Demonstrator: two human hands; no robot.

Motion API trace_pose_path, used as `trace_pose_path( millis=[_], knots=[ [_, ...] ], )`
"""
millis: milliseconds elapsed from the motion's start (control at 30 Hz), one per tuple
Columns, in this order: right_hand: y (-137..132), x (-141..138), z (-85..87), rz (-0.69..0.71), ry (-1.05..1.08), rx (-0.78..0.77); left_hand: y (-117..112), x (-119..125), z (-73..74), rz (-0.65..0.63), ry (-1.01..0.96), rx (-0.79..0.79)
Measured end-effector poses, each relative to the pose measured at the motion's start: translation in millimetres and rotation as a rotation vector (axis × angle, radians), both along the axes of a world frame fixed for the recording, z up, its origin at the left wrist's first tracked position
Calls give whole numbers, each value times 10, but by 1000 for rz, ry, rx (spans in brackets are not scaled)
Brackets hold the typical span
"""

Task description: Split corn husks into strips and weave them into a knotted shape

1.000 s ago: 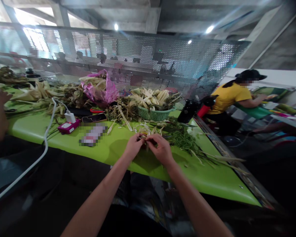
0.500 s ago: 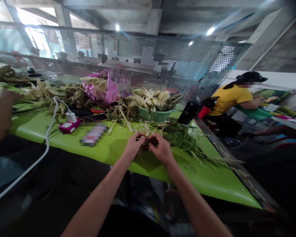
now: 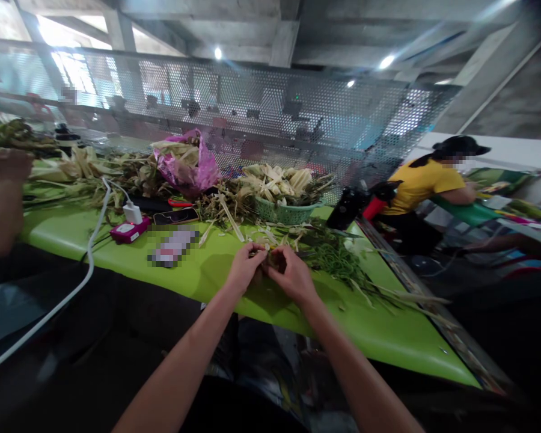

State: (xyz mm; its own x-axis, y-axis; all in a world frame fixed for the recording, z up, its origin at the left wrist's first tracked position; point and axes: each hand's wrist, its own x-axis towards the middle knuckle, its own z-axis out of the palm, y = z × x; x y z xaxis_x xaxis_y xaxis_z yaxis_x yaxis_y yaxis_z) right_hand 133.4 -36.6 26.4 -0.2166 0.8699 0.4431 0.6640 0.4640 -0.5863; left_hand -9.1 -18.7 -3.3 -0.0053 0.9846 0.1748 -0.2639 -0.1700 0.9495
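My left hand (image 3: 243, 269) and my right hand (image 3: 295, 278) meet low over the green tabletop (image 3: 369, 328), fingertips pinched close together. Between them is a small piece of plant matter, greenish-brown and pale, too small and too covered by fingers to name. Just beyond my fingers lie pale scraps of husk and stem. To the right of my right hand spreads a loose heap of thin green stems (image 3: 336, 255). Behind the hands, a green plastic basket (image 3: 284, 212) holds dry, pale husk-like leaves (image 3: 279, 180).
Left of my hands lie a phone (image 3: 175, 216), a blurred-out flat object (image 3: 174, 246) and a magenta socket block (image 3: 130, 230) with a white cable. Behind are a pink bag (image 3: 189, 171) and a black bottle (image 3: 342, 207). A neighbour's hand (image 3: 9, 165) is far left; another person sits right.
My right hand's fingers have shifted slightly against the small piece, while my left stays nearly still. The neighbour's hand at far left has drawn up into a more closed shape.
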Motion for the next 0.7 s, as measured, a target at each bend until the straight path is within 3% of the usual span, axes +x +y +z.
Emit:
trace_pose_path(
  millis=[133, 333, 533, 700],
  knots=[
    [10, -14, -16, -58, -76, 92, -6, 3, 27, -40, -10, -24],
    [16, 44, 9, -29, 18, 184, -3, 6, 21, -13, 19, 8],
    [26, 71, -11, -85, 107, 138, -12, 11, 15, 19, 38, -2],
    [18, 66, -22, -11, 115, 36, -11, 11, 16, 45, 44, 10]
  ],
)
